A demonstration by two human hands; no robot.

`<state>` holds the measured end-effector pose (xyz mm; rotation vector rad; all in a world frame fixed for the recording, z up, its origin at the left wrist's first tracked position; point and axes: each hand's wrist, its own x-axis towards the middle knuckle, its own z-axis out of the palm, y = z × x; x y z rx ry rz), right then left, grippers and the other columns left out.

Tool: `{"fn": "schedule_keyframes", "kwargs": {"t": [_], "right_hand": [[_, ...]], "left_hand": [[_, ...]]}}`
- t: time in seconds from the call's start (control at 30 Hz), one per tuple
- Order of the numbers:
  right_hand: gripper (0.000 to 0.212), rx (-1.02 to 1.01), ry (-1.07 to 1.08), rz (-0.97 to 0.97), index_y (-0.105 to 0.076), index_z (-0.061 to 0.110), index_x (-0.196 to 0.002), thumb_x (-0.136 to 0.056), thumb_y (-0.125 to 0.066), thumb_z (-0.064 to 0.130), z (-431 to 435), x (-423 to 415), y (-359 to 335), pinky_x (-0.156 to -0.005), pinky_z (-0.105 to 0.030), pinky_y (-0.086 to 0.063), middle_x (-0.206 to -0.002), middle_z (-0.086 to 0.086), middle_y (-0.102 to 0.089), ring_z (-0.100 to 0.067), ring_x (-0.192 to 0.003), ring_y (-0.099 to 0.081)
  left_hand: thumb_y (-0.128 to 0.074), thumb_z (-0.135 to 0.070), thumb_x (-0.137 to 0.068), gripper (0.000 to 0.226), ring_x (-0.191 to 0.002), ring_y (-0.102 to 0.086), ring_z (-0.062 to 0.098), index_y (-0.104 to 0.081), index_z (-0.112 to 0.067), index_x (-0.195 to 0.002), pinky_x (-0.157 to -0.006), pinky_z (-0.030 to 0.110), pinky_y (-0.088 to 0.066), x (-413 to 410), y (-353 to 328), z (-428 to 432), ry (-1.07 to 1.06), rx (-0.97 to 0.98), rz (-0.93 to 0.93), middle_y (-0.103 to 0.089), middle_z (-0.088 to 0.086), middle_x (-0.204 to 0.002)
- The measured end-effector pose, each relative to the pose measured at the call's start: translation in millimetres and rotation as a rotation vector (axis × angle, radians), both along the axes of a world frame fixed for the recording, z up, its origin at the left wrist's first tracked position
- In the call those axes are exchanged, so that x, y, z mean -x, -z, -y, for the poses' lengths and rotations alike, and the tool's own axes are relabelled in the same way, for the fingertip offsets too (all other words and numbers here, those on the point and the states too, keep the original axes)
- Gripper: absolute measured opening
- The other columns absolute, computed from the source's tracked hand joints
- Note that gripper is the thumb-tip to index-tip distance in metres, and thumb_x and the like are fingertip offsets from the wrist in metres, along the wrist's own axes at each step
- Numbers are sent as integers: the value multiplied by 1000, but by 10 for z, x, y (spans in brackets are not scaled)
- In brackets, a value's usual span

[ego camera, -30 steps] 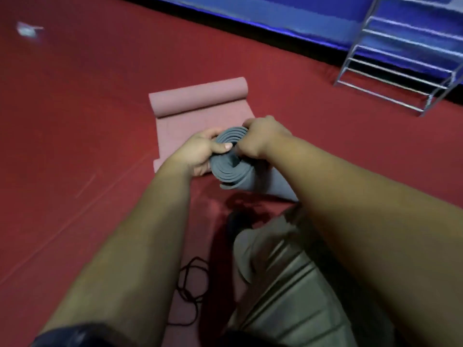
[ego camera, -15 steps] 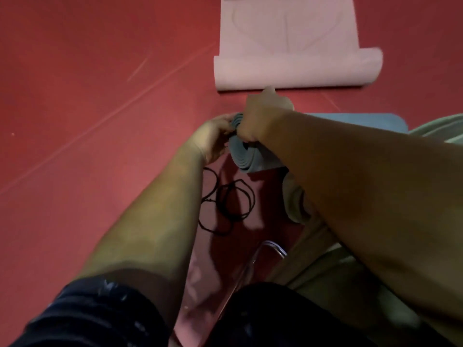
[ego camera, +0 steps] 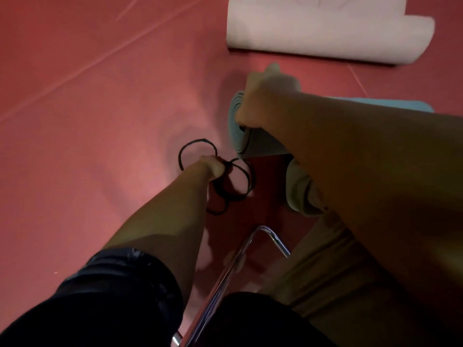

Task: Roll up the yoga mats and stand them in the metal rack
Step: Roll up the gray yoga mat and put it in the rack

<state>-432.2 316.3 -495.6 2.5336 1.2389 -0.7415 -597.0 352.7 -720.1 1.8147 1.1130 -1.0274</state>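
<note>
Status: grey mat (ego camera: 234,126) rolled, right hand (ego camera: 265,96) gripping it; left hand (ego camera: 213,169) pinches black cords (ego camera: 240,181); far pink mat (ego camera: 325,38) part-rolled; racking pending

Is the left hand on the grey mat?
No, the left hand grips the cords; only the right hand holds the mat.

Far right on the red padded floor (ego camera: 87,121): half-rolled pale pink foam mat (ego camera: 325,36), rolled end nearest. Just before it, rolled grey-blue foam mat (ego camera: 238,141) under the right hand (ego camera: 265,96), with tangled black cord loops (ego camera: 233,184) beside its left end, under the left hand (ego camera: 215,167). Nearer still, bent chrome metal tube (ego camera: 234,265).
</note>
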Motion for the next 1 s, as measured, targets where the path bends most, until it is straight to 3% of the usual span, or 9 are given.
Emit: {"fn": "schedule_keyframes", "kwargs": {"t": [0.1, 0.27, 0.43, 0.53, 0.6, 0.67, 0.83, 0.9, 1.0], "right_hand": [[56, 0, -12, 0, -48, 16, -149, -100, -63, 39, -12, -10, 58, -104, -43, -48, -146, -11, -46, -29, -140, -46], [59, -1, 6, -9, -51, 20, -146, -95, -65, 46, -45, -60, 161, -92, -40, -45, -144, -13, -45, -34, -133, -52], [59, 8, -11, 2, -49, 19, -148, -98, -62, 47, -54, -62, 224, -97, -42, -48, -145, -13, -44, -34, -136, -50], [57, -13, -4, 7, -49, 19, -147, -98, -62, 46, -53, -72, 229, -89, -40, -44, -143, -13, -44, -33, -133, -52], [56, -42, 8, 11, -51, 21, -145, -97, -60, 47, -34, -91, 218, -85, -38, -40, -141, -12, -45, -33, -129, -55], [56, -74, 35, 19, -53, 22, -143, -95, -60, 51, 1, -119, 184, -82, -39, -40, -140, -11, -45, -34, -124, -58], [63, -103, 84, 17, -54, 20, -142, -89, -66, 53, 130, -218, -29, -82, -41, -42, -142, -10, -44, -35, -116, -60], [64, -131, 118, 8, -55, 20, -139, -85, -69, 53, 220, -259, -139, -79, -40, -42, -139, -9, -44, -31, -99, -56], [63, -188, 159, 19, -57, 22, -136, -82, -70, 52, 409, -335, -305, -77, -39, -41, -130, -6, -43, -29, -92, -51]], "left_hand": [[-45, -58, -109, 69, -156, -25, 42, -44, -13, -161, -124, 44, -31, 30, 172, 19, 29, -33, -33, -34, 17, -170], [-33, -50, -113, 63, -164, -1, 38, -27, -22, -169, -133, 43, -12, 85, 505, 32, -17, 4, -80, -18, 7, -178], [-48, -43, -113, 73, -163, -7, 40, -17, -11, -171, -127, 42, -22, 63, 499, 45, -170, 62, -74, -11, 16, -178], [-39, -51, -112, 64, -156, -34, 37, -38, -14, -164, -122, 36, -35, 77, 537, 36, -284, 22, 30, -43, 14, -166], [-44, -33, -115, 45, -139, -54, 37, -55, -9, -151, -87, 15, -54, -23, 304, 107, -473, -27, 94, -61, 10, -146], [-59, -22, -109, 34, -125, -63, 33, -64, -5, -138, -44, 10, -45, -92, -207, 179, -583, -84, 142, -64, 5, -122], [-71, -15, -98, 25, -112, -73, 29, -75, 2, -116, -91, 37, -58, -201, -136, -146, -734, -189, 317, -76, 14, -116], [-71, -10, -98, 20, -116, -72, 33, -78, 3, -111, -93, 34, -58, -321, -355, -177, -780, -159, 429, -77, 19, -115], [-65, 2, -96, 15, -96, -68, 32, -79, -3, -92, -77, 32, -53, -519, -777, -78, -796, 13, 549, -74, 19, -100]]}}
